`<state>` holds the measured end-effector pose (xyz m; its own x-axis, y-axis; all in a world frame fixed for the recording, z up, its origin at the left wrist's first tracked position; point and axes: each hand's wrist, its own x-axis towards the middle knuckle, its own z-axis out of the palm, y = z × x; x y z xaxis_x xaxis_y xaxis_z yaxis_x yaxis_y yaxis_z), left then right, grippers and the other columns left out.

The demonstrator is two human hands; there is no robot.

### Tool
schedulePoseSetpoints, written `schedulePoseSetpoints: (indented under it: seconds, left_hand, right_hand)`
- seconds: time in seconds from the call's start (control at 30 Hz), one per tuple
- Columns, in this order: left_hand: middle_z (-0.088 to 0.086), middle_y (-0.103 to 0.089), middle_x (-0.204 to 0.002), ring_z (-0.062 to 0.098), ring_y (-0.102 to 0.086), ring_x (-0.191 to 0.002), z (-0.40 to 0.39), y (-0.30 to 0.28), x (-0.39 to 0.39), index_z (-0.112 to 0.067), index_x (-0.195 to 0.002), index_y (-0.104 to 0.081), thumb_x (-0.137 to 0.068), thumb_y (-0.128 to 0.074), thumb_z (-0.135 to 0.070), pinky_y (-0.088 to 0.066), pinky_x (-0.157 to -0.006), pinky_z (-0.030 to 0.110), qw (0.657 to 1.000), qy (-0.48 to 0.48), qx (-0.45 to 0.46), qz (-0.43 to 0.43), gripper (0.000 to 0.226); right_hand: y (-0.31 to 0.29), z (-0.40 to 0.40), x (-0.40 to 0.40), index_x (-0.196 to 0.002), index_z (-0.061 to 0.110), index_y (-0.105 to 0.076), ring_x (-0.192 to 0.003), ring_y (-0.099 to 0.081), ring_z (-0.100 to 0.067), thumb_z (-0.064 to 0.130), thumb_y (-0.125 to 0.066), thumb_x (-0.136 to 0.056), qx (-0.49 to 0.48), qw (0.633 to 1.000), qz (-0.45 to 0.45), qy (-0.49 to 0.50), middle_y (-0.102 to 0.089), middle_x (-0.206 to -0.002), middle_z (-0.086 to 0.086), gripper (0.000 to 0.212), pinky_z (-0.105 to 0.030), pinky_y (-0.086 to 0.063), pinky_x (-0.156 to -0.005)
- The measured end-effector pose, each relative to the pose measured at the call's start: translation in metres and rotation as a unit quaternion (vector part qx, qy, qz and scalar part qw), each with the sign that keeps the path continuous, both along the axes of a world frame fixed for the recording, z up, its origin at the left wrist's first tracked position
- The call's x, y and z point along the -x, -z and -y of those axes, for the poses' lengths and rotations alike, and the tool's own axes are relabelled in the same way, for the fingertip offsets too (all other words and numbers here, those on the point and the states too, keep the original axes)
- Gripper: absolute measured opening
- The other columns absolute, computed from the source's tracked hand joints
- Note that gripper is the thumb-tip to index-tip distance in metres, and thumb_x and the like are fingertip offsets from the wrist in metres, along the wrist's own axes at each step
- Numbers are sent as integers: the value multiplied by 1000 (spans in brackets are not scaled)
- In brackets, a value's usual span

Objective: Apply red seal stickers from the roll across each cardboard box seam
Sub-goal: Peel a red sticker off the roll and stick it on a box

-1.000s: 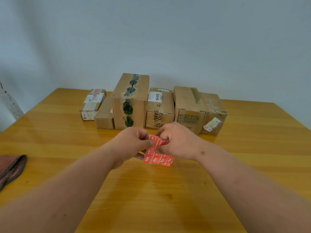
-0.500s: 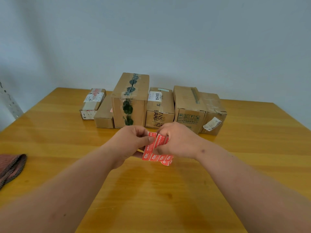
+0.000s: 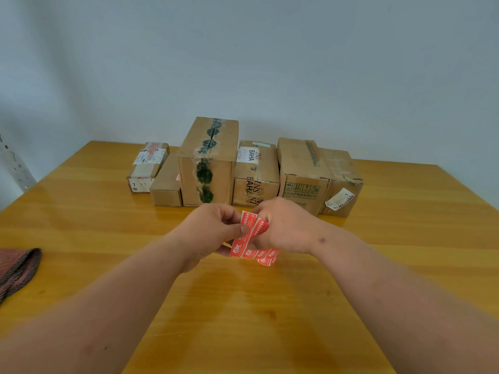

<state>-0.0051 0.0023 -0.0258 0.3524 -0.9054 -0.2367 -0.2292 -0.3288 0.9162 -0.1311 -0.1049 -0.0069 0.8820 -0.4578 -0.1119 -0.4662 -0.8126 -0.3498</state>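
A strip of red seal stickers (image 3: 247, 238) with white print hangs between my two hands above the table. My left hand (image 3: 213, 230) pinches its left edge with thumb and fingers. My right hand (image 3: 283, 225) grips its upper right part, fingers curled over it. Behind the hands stands a row of cardboard boxes: a tall box with dark green tape (image 3: 208, 160), a box printed BAHA (image 3: 256, 174), a box with green symbols (image 3: 299, 171), a crumpled box (image 3: 343, 182) at the right, and two small boxes (image 3: 148, 166) (image 3: 167, 182) at the left.
The yellow wooden table (image 3: 243, 306) runs to a pale wall. A reddish-brown folded cloth (image 3: 19, 271) lies at the left edge. A perforated metal post (image 3: 13, 166) stands beyond the table's left side.
Both hands lifted slightly and shifted the sticker strip; its upper end now stands more upright between the fingers. The boxes have not moved.
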Motion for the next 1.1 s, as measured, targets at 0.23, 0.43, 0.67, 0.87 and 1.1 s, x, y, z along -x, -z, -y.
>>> schedulePoseSetpoints:
  seconds: [0.23, 0.43, 0.67, 0.87, 1.1]
  left_hand:
    - [6, -75, -82, 18, -74, -76, 1, 2, 1, -8, -88, -66, -91, -64, -12, -59, -66, 30, 999, -17, 2, -29, 5]
    - [8, -75, -84, 23, -74, -79, 1, 1, 1, -10, -89, -66, -90, -65, -13, -59, -70, 37, 999, -19, 23, -40, 3]
    - [7, -76, -85, 23, -73, -83, -1, -2, 0, -11, -96, -69, -87, -68, -9, -60, -77, 40, 1000, 17, 6, -3, 9]
    - [9, -75, -86, 23, -73, -80, 1, 1, 3, -11, -98, -67, -89, -66, -11, -61, -72, 37, 1000, -19, 4, -17, 9]
    - [8, -75, -83, 17, -71, -73, -2, 2, -1, -13, -99, -67, -85, -72, -18, -60, -73, 35, 1000, 11, -7, -27, 16]
  right_hand:
    - [5, -1, 1, -86, 30, -72, -105, -46, -18, 50, -64, -80, 96, 995, -14, -28, -61, -100, 11, 23, -39, -41, -94]
    - [9, 7, -3, -49, 34, -50, -90, -48, -19, 64, -59, -66, 102, 994, -36, -4, -50, -74, 17, 35, -44, -42, -92]
    - [14, 9, -5, -71, 34, -68, -96, -52, -23, 58, -55, -72, 119, 991, -50, -34, -47, -78, 17, 28, -45, -38, -99]
    - [18, 8, -2, -71, 28, -72, -103, -55, -23, 56, -43, -64, 118, 992, 5, -40, -66, -95, 13, 41, -43, -38, -98]
    - [21, 13, 1, -73, 31, -72, -90, -50, -16, 64, -31, -64, 120, 992, -1, -31, -60, -87, 15, 54, -43, -40, -96]
